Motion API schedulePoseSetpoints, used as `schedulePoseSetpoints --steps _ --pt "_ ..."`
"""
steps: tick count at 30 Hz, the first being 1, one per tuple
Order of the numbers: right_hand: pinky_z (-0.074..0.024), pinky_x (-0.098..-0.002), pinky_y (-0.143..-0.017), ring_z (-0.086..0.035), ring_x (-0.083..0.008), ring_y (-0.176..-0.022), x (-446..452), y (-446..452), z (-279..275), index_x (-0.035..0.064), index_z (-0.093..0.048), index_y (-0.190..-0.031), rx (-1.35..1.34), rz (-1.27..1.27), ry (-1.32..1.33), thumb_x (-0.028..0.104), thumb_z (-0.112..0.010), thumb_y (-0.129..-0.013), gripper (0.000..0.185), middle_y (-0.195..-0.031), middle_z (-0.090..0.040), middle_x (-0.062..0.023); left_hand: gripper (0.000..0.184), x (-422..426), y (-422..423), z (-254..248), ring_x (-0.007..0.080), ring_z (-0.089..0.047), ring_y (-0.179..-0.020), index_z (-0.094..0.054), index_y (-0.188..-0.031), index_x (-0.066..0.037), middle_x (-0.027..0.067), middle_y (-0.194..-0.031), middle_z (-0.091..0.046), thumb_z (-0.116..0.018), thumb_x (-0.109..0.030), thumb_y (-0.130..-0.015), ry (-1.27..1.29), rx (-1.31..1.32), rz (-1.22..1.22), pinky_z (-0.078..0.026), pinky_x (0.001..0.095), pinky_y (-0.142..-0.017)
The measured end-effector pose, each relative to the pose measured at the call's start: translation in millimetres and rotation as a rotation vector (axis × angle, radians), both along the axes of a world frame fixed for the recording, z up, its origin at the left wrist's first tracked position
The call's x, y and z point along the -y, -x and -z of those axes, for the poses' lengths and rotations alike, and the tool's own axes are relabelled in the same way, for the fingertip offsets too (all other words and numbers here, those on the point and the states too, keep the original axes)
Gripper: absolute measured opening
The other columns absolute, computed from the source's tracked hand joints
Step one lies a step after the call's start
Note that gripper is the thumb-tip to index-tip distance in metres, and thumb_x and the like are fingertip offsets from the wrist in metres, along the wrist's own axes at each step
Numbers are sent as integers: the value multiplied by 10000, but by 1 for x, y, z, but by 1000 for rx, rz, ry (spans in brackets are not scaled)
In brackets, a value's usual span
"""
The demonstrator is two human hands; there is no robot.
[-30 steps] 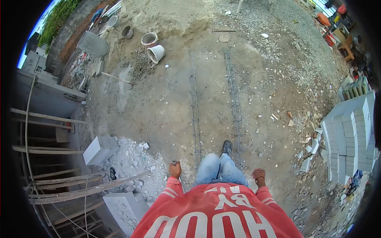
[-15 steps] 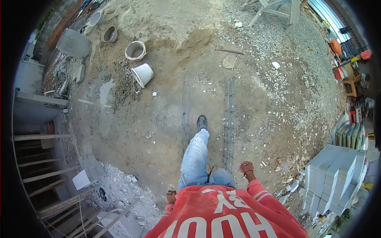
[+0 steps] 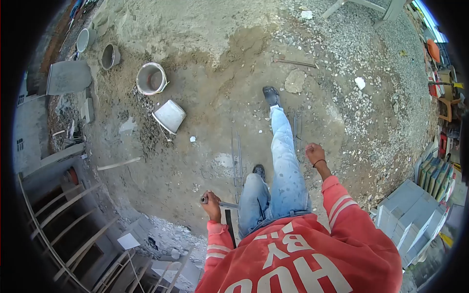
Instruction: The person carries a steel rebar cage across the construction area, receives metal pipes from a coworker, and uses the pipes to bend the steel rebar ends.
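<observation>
My left hand is wrapped round a bar-like tool with a round grey end. A dark strip hangs down beside the tool's bar; I cannot tell what kind of tool it is. My right hand is held out over the ground with the fingers curled in, and nothing shows in it. A dark band circles that wrist. Below me, thin rebar lengths lie along the ground near my left leg. Another rebar cage is partly hidden behind my right leg.
A white bucket lies tipped over by an upright bucket at the sand's edge. Stacked blocks stand at right, with gravel beyond. A timber-barred opening is at lower left. A stick lies ahead.
I have stepped forward, my right foot now leading. Both hands have swung forward, and the tool in my left hand has come into plain view. The buckets appear shifted left and nearer.
</observation>
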State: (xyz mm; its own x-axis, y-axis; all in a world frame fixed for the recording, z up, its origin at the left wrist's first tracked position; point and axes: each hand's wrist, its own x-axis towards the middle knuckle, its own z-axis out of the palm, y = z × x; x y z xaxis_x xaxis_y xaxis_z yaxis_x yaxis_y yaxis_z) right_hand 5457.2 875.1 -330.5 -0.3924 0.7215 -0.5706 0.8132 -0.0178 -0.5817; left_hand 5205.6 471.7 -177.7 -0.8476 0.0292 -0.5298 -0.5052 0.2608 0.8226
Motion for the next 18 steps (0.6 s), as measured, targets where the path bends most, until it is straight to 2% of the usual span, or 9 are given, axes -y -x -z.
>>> schedulePoseSetpoints --steps 3,5,6,7,9,10,11,14,18 --pt "-570 -338 -719 -714 -206 -752 -112 94 78 40 -685 -933 158 -131 -98 111 -591 -829 157 -829 -721 -115 393 -64 40 41 97 -359 -433 -372 -634 -121 -14 -527 -365 -531 -177 -989 63 -68 -60 -342 295 -436" --pt "-556 -375 -822 -712 -290 -856 -184 153 161 58 -694 -923 280 -147 -101 179 -586 -837 183 -886 -724 -149 389 -99 60 76 96 -343 -426 -364 -626 -119 -7 -519 -352 -529 -152 -976 107 -5 -135 -309 277 -418" --pt "-539 -427 -868 -682 -375 -924 -218 189 193 85 -701 -930 442 -239 -148 233 -571 -851 212 -932 -717 -174 385 -116 68 83 96 -336 -422 -363 -621 -119 -5 -517 -348 -533 -140 -966 157 26 -149 -296 271 -411" --pt "-525 -459 -889 -657 -423 -956 -255 208 226 105 -700 -969 387 -355 -140 273 -559 -857 246 -980 -708 -184 385 -128 76 90 96 -336 -422 -363 -621 -119 -5 -517 -348 -533 -140 -966 201 79 -132 -296 271 -411" --pt "-523 -457 -898 -660 -380 -999 -325 252 303 102 -682 -1038 408 -439 -167 235 -585 -840 257 -1036 -704 -168 410 -159 88 115 96 -345 -434 -349 -634 -114 -9 -520 -348 -527 -179 -998 253 137 -86 -309 280 -426" --pt "-516 -471 -931 -642 -393 -1061 -358 279 329 111 -647 -1187 491 -401 -69 209 -603 -839 364 -1158 -672 -193 406 -173 94 125 98 -336 -425 -349 -629 -119 -7 -511 -345 -526 -160 -992 261 153 -89 -308 272 -416" --pt "-512 -469 -934 -644 -396 -1058 -387 295 361 107 -641 -1197 420 -476 -138 190 -595 -846 363 -1154 -669 -208 404 -175 95 137 96 -336 -423 -346 -627 -122 -8 -509 -343 -521 -152 -991 282 183 -98 -310 267 -411" --pt "-481 -521 -953 -584 -371 -1176 -439 340 428 133 -594 -1235 547 -704 -358 175 -569 -884 355 -1215 -623 -172 419 -191 90 155 80 -326 -418 -340 -624 -125 -16 -500 -334 -525 -165 -998 384 251 -115 -314 257 -399" --pt "-445 -545 -972 -552 -350 -1209 -462 375 477 153 -579 -1228 758 -747 -412 178 -548 -911 320 -1205 -610 -143 457 -210 84 163 84 -324 -406 -345 -623 -121 -19 -493 -340 -531 -242 -1023 428 334 -84 -300 261 -393"
